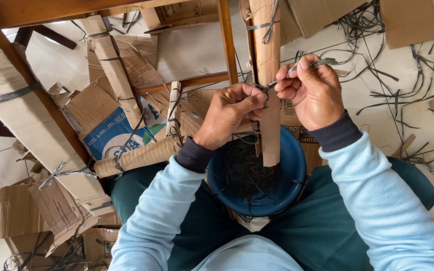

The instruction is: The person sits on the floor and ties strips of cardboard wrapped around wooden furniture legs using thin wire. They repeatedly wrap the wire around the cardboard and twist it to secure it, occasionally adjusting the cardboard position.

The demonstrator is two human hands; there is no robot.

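Right hand: I am pinching closed on the thin grey plastic strap, pulling it taut.
Left hand: I am clamping shut on the strap's knot against the upright brown cardboard-wrapped wooden leg.
Handling: strap looks light, springy, slippery; I'd hold near the knot.
Below: round blue plastic basin of offcuts sits in my lap.

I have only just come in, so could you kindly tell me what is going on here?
A seated person in a light blue top is tying a grey strap around a cardboard-wrapped wooden leg. The left hand pinches the knot against the cardboard; the right hand pulls the strap's loose end. A blue bowl of dark strap pieces sits in the lap, and strap scraps litter the floor.
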